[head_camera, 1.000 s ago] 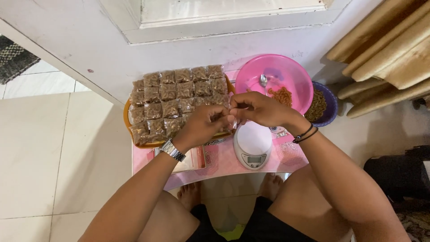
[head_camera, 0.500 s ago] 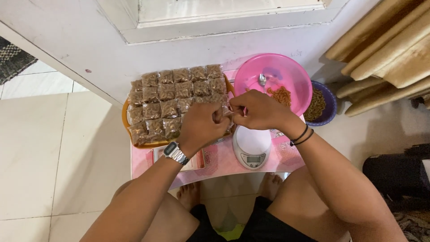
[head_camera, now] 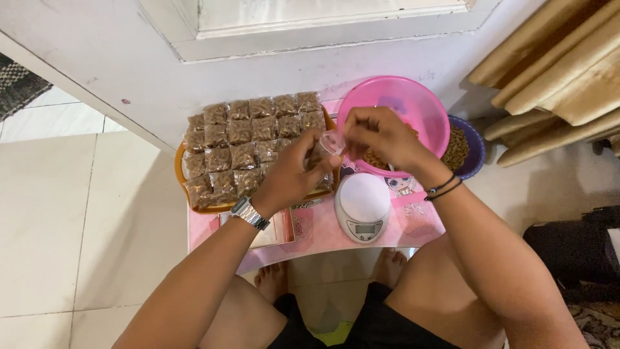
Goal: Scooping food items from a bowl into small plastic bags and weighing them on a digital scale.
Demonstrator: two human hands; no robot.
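Observation:
My left hand [head_camera: 290,174] and my right hand [head_camera: 381,137] meet above the small pink table [head_camera: 323,232], both pinching a small clear plastic bag [head_camera: 330,143] between their fingertips. The bag hangs just left of the pink bowl [head_camera: 413,103], which holds brown pellets. Under my left hand an orange tray [head_camera: 184,187] carries several rows of filled clear packets [head_camera: 239,136] of the same brown stuff. A white round kitchen scale [head_camera: 361,205] sits on the table below my hands, with nothing on it.
A dark blue bowl [head_camera: 468,147] of brown pellets stands right of the pink bowl. Wooden planks [head_camera: 562,77] lean at the right. A white wall and sill [head_camera: 290,39] rise behind the table. My knees and bare feet are under the table's front edge.
Both hands have shifted right and up, from over the tray's edge toward the pink bowl, still together on the small bag. The scale is now fully uncovered.

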